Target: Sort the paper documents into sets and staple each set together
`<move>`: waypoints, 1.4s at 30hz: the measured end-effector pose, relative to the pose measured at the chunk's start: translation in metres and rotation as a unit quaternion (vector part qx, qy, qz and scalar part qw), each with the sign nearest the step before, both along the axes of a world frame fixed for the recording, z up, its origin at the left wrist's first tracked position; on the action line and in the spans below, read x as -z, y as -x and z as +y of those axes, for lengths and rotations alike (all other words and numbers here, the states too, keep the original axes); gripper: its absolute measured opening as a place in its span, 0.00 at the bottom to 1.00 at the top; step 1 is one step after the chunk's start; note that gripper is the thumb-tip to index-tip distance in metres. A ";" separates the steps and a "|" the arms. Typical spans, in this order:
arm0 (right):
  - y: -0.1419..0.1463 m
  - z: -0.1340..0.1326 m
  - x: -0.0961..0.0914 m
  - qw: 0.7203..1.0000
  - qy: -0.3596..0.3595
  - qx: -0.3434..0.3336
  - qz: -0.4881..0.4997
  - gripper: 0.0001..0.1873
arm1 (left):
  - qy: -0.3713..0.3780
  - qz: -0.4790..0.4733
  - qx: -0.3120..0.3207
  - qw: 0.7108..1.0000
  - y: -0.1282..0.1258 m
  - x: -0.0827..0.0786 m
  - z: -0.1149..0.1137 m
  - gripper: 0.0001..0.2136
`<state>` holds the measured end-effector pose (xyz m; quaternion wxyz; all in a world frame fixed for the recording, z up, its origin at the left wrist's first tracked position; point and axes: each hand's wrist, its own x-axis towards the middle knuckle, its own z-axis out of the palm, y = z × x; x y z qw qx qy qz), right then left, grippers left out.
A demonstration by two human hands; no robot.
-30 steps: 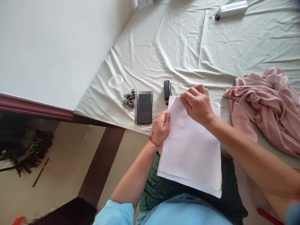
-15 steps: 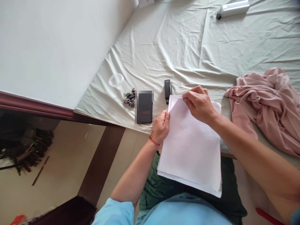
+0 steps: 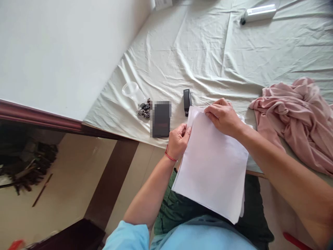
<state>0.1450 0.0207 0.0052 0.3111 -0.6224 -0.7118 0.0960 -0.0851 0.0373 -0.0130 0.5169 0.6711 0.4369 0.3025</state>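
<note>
A stack of white paper sheets [image 3: 212, 166] rests across my lap and the bed's near edge. My left hand [image 3: 179, 140], with a red string at the wrist, pinches the stack's left edge. Fingers of my right hand [image 3: 223, 116] are closed on the top edge of the upper sheets near the far left corner. A black stapler [image 3: 186, 101] lies on the sheet just beyond that corner, apart from both hands.
A dark phone [image 3: 161, 119], a bunch of keys [image 3: 143, 110] and a clear plastic cup [image 3: 131, 91] lie left of the stapler. A pink garment [image 3: 296, 118] is heaped at the right. A white device [image 3: 258, 13] lies far back. The floor drops off at left.
The top sheets have swung slightly clockwise, their lower edge fanning left. My right hand slid a little right and down along the top edge; my left hand shifted slightly on the left edge.
</note>
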 end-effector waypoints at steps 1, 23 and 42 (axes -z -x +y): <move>0.002 0.001 -0.001 1.000 -0.005 0.002 -0.023 0.14 | -0.013 0.009 0.000 1.000 0.000 -0.001 0.000 0.14; 0.026 0.006 -0.011 0.990 -0.018 0.036 -0.138 0.16 | -0.164 0.088 -0.017 0.982 -0.004 -0.006 -0.003 0.15; 0.012 0.008 -0.012 0.998 0.038 0.020 0.045 0.10 | -0.165 0.103 -0.022 0.981 -0.003 -0.005 -0.003 0.15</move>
